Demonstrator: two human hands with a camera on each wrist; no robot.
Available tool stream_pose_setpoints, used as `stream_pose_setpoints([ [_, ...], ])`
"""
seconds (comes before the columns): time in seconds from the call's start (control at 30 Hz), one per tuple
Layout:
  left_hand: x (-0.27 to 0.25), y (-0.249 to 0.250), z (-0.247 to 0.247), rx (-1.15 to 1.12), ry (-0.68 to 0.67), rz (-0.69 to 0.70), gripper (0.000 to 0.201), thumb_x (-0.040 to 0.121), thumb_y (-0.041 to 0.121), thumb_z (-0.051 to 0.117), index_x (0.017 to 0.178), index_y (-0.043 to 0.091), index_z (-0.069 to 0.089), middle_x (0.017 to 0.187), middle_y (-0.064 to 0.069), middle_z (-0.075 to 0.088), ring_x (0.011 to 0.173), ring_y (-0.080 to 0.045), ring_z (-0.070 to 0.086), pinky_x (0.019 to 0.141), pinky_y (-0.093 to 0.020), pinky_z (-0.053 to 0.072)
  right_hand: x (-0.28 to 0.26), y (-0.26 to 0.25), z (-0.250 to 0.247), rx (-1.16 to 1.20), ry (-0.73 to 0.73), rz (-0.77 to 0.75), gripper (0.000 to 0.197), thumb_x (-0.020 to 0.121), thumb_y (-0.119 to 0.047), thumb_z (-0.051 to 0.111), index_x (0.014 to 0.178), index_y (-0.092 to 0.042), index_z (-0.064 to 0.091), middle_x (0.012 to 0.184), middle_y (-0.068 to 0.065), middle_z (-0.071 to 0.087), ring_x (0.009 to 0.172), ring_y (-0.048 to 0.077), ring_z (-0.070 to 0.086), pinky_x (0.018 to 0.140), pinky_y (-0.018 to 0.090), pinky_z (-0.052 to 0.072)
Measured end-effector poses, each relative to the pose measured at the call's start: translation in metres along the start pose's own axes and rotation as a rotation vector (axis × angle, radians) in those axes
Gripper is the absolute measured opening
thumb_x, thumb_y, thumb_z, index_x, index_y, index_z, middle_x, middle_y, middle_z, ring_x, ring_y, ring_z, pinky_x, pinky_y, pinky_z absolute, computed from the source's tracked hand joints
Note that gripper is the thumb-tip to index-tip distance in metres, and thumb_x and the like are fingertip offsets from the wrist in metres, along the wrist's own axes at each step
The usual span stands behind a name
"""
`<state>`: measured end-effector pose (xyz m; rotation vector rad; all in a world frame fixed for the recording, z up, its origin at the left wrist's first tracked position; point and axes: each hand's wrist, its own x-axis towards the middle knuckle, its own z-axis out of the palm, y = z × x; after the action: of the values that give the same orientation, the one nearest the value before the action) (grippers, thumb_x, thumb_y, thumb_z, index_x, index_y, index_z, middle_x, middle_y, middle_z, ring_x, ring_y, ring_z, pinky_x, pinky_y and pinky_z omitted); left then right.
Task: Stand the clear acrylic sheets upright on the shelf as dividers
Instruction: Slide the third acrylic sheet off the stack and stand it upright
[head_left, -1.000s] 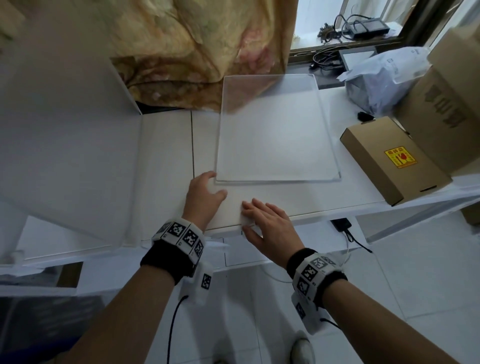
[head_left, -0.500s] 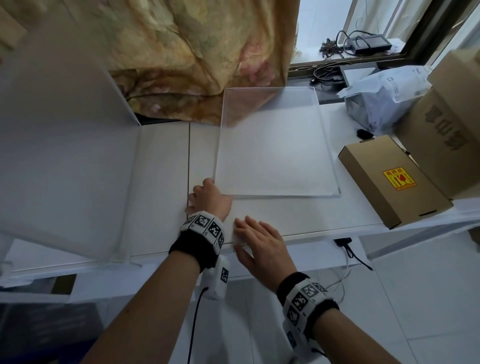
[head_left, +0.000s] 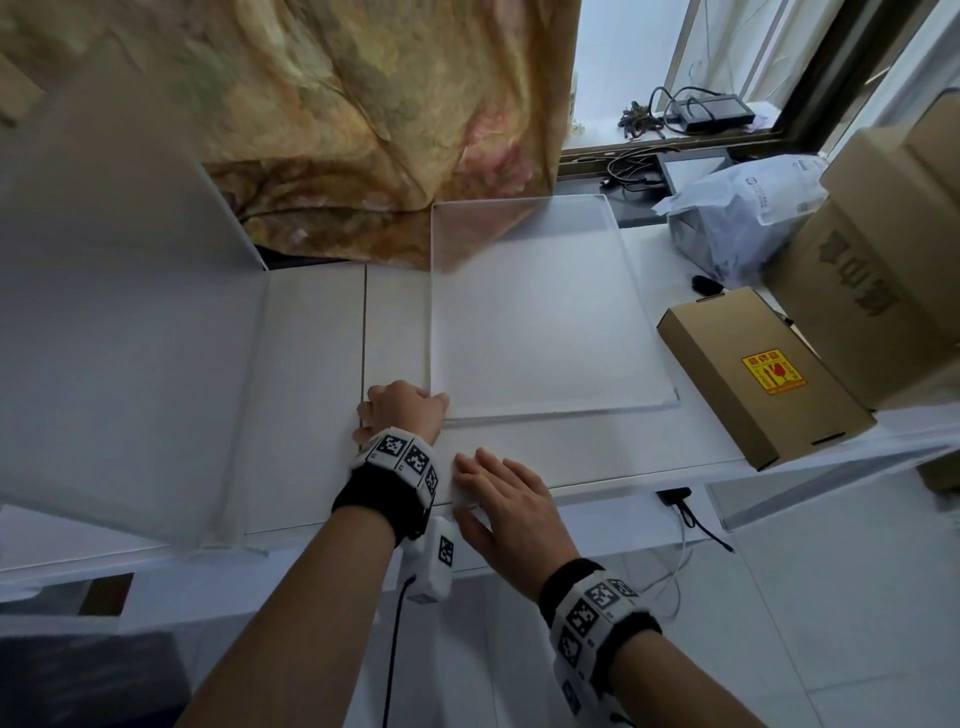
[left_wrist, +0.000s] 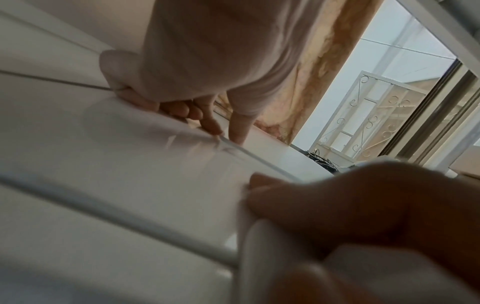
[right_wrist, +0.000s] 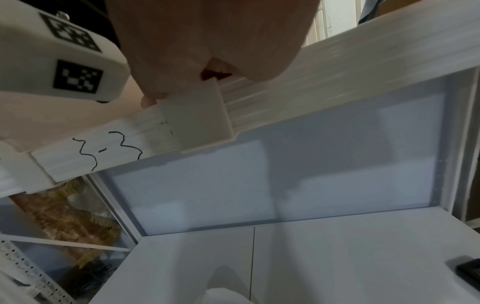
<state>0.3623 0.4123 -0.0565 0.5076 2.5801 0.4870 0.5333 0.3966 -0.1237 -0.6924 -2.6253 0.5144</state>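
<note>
Head view shows us only our left hand (head_left: 402, 410) at the flat acrylic sheet (head_left: 540, 322)'s near corner; left wrist view reveals fingertips (left_wrist: 210, 123) curled on its edge, while our right hand (head_left: 511, 499) lies flat on the shelf (head_left: 597, 457)'s front edge.

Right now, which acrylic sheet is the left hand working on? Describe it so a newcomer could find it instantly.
Start at the white shelf top below the patterned curtain. In its middle a clear acrylic sheet stands upright, its back edge against the curtain, a flat cardboard box to its right. Unlike the upright frosted sheet at the far left, it has the left hand at its near bottom corner.
</note>
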Motion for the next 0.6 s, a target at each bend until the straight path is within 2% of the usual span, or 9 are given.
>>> stream_pose_setpoints([
  [0.13,0.005,-0.004,-0.009,-0.144,-0.064,0.006,0.045,0.084,0.041,0.062,0.113,0.006,0.070,0.124,-0.017,0.062,0.116,-0.036,0.054,0.102,-0.039,0.043,0.001,0.000,-0.002,0.011,-0.031,0.002,0.036,0.093,-0.041,0.047,0.123,-0.024,0.054,0.139,-0.009,0.054,0.136,0.010,0.041,0.112,0.028,0.022],
  [0.17,0.004,-0.006,-0.013,-0.251,-0.095,0.019,0.042,0.086,0.036,0.062,0.110,0.001,0.069,0.116,-0.018,0.066,0.108,-0.034,0.059,0.096,-0.037,0.047,0.001,0.000,-0.004,0.019,-0.045,0.002,0.036,0.092,-0.042,0.046,0.123,-0.024,0.055,0.139,-0.009,0.054,0.136,0.011,0.041,0.111,0.029,0.022],
  [0.23,-0.004,-0.009,-0.022,-0.429,-0.185,0.069,0.027,0.091,0.023,0.057,0.096,-0.002,0.066,0.094,-0.013,0.063,0.081,-0.027,0.058,0.072,-0.031,0.048,0.002,0.000,-0.008,0.043,-0.076,0.010,0.039,0.092,-0.045,0.043,0.122,-0.023,0.055,0.141,-0.008,0.051,0.137,0.012,0.038,0.113,0.029,0.021],
  [0.27,-0.011,-0.009,-0.028,-0.473,-0.213,0.081,0.020,0.092,0.019,0.055,0.085,0.003,0.062,0.083,-0.012,0.057,0.069,-0.023,0.051,0.061,-0.028,0.042,0.003,-0.001,-0.012,0.073,-0.113,0.018,0.042,0.091,-0.046,0.041,0.123,-0.022,0.055,0.143,-0.006,0.049,0.139,0.012,0.036,0.115,0.029,0.020],
  [0.33,-0.025,-0.010,-0.046,-0.501,-0.230,0.100,0.020,0.090,0.016,0.053,0.071,0.009,0.053,0.069,-0.009,0.048,0.055,-0.019,0.040,0.050,-0.024,0.030,0.007,-0.005,-0.025,0.168,-0.211,0.062,0.042,0.094,-0.043,0.042,0.125,-0.018,0.054,0.142,-0.001,0.051,0.137,0.016,0.039,0.115,0.029,0.024],
  [0.4,-0.035,-0.007,-0.068,-0.492,-0.224,0.148,0.022,0.087,0.015,0.055,0.065,0.010,0.050,0.061,-0.007,0.042,0.050,-0.018,0.035,0.048,-0.023,0.027,0.012,-0.014,-0.044,0.242,-0.199,0.125,0.027,0.095,-0.035,0.048,0.113,-0.018,0.058,0.119,0.003,0.065,0.113,0.020,0.058,0.098,0.032,0.044],
  [0.47,-0.043,-0.002,-0.088,-0.455,-0.174,0.224,0.025,0.085,0.017,0.057,0.061,0.011,0.051,0.057,-0.008,0.042,0.052,-0.019,0.037,0.052,-0.027,0.031,0.016,-0.024,-0.065,0.229,-0.038,0.146,0.011,0.092,-0.032,0.051,0.091,-0.021,0.054,0.090,0.000,0.064,0.080,0.019,0.058,0.073,0.035,0.050],
  [0.53,-0.053,0.006,-0.109,-0.430,-0.095,0.312,0.025,0.083,0.019,0.059,0.060,0.012,0.051,0.059,-0.010,0.042,0.057,-0.019,0.039,0.059,-0.030,0.033,0.025,-0.036,-0.090,0.142,0.115,0.161,0.013,0.088,-0.029,0.058,0.086,-0.019,0.049,0.082,-0.004,0.055,0.073,0.017,0.051,0.064,0.032,0.047],
  [0.6,-0.065,0.016,-0.126,-0.435,-0.037,0.389,0.024,0.078,0.022,0.058,0.059,0.014,0.046,0.060,-0.011,0.039,0.059,-0.018,0.038,0.060,-0.032,0.031,0.038,-0.044,-0.114,0.047,0.191,0.162,0.024,0.083,-0.030,0.066,0.095,-0.016,0.051,0.091,-0.001,0.053,0.081,0.020,0.050,0.069,0.030,0.046],
])
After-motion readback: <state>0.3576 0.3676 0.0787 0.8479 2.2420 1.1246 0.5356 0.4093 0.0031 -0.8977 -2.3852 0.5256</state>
